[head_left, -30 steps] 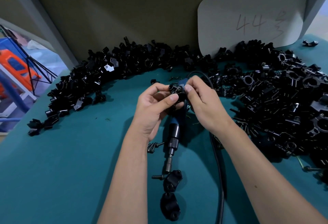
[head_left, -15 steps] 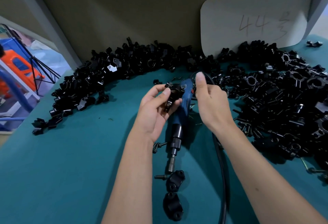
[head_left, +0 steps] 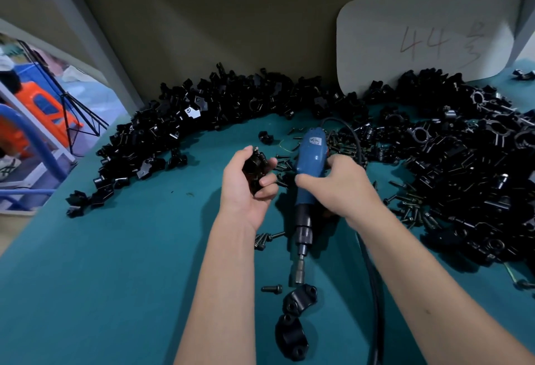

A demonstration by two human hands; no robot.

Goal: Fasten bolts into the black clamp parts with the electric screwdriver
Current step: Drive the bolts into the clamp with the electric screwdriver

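Black clamp piles (head_left: 463, 167) ringing teal table (head_left: 101, 277), loose bolts (head_left: 411, 208)

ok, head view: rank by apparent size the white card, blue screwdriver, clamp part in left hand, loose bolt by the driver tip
1. White card
2. Blue screwdriver
3. Clamp part in left hand, partly hidden by fingers
4. Loose bolt

The card stands farthest away, so it is truly largest.

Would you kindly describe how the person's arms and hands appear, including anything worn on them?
Both forearms are bare up to the bottom edge of the picture: no sleeves are visible. The left hand and the right hand wear no gloves, and no rings, watch or wristband can be seen. The nails that show look short and unpainted.
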